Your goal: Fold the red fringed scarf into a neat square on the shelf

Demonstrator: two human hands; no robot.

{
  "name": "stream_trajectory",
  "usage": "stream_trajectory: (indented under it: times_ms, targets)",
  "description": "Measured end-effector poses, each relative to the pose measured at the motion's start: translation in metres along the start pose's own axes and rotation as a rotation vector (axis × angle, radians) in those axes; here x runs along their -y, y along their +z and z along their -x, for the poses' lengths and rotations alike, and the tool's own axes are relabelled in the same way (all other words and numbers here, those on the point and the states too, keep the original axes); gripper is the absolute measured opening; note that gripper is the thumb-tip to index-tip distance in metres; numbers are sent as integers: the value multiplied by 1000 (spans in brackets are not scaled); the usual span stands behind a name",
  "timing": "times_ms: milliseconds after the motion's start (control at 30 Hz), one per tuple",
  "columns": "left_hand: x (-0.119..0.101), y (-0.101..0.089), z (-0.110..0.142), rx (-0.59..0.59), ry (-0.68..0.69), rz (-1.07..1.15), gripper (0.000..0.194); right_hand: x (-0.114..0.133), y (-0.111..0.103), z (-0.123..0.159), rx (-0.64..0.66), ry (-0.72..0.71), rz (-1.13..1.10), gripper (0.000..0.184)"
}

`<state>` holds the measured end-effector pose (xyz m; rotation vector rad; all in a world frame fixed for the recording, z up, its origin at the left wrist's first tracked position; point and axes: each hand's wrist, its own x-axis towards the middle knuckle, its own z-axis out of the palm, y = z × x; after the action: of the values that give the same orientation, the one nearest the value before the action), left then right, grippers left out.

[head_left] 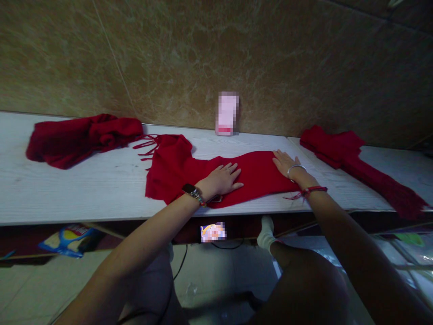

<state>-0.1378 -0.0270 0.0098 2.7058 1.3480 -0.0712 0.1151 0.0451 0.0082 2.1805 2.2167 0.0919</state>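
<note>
Bent leg (304, 280) and bare forearms (162, 223) are nearest cam., at lower edge of view. L hand (219, 180) rests palm down on mid-section of red scarf (257, 169); fingers released, spread, slightly curved. R hand (287, 166) lies on scarf's R end; fingers released, extended, pressing no fold into a grip. Scarf pos.: laid lengthwise on white counter (84, 194), fringe at L end, that end wider & rumpled, R portion smoother. L wrist: dark watch (189, 188) w/ beads; R wrist: silver bangle (296, 171), red cord (316, 189).

Other items: bunched red cloth (81, 140) to L, apart from scarf; second red cloth (358, 169) to R, its narrow part angled twd. front edge. Pixelated pink item (227, 110) behind scarf, near wall (169, 58). Below counter: blue packet (71, 239), lit pixelated item (213, 232), socked foot (266, 232).
</note>
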Motion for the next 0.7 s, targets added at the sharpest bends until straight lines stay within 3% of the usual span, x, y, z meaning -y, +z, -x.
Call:
stream_trajectory:
  times_ms: [167, 267, 433, 567, 700]
  targets:
    - [-3, 5, -1, -20, 34, 13, 60, -6, -7, 10, -138, -30, 28, 50]
    - [-1, 6, -2, -20, 39, 33, 61, 8, -8, 24, -227, -174, -81, 49]
    - [1, 2, 2, -31, 30, 30, 58, 36, -1, 54, -143, -541, -257, 46]
    - [-3, -3, 18, -55, 93, 38, 54, 38, 4, 80, -155, -642, -267, 37]
    - [-7, -6, 37, 1, 180, 47, 65, 29, 6, 99, -185, -725, -264, 35]
